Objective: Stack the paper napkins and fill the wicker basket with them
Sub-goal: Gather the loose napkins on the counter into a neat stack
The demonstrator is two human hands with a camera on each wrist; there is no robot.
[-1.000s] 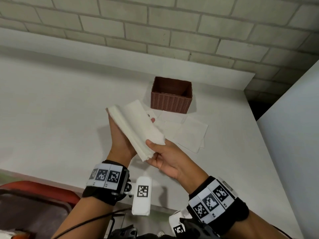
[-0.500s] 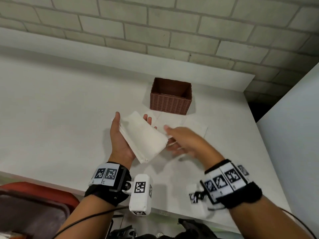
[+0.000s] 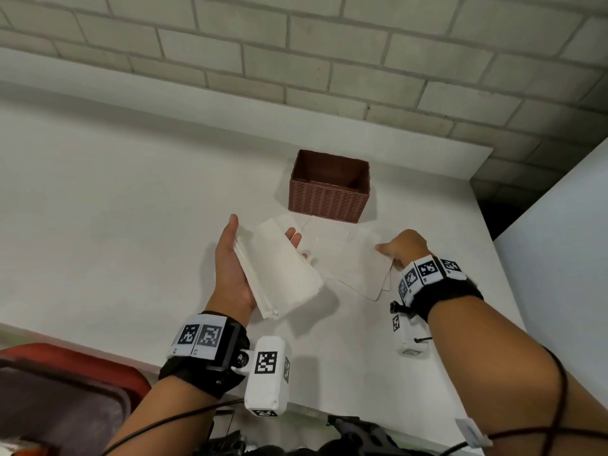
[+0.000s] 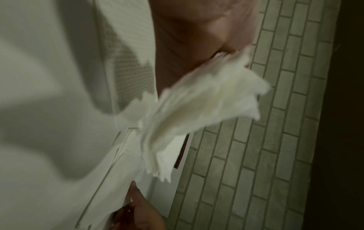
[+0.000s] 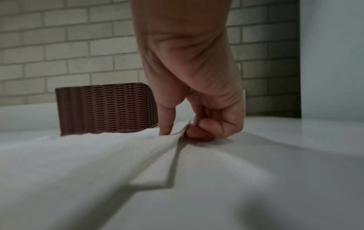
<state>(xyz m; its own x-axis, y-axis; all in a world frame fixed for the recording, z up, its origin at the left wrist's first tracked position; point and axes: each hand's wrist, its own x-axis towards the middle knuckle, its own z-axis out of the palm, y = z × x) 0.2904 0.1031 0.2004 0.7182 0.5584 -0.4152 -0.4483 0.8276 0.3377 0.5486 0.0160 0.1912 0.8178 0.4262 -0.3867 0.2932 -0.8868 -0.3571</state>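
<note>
Person, bare forearms. Each wrist is wearing a black strap [image 3: 204,366] carrying white panels printed with black square-code markers [image 3: 427,271]. White camera housings [image 3: 267,376], likewise marked, are hanging beneath. Thin black cables [image 3: 171,422] are trailing along both arms.

Wicker basket [image 3: 329,200] stands on tabletop [image 3: 98,199] toward the back, near brick wall [image 3: 296,44] behind it. Loose napkins [image 3: 355,268] lie flat on tabletop just in front of basket, overlapping. Left hand [image 3: 232,268] is front-left of basket, above tabletop, w/ napkin stack [image 3: 279,274] lying on its palm, left of the loose ones. Right hand [image 3: 403,246] is at right edge of loose napkins, front-right of basket, thumb on top napkin, fingers under its edge. Panel [image 3: 559,258] rises at tabletop's right side.
</note>
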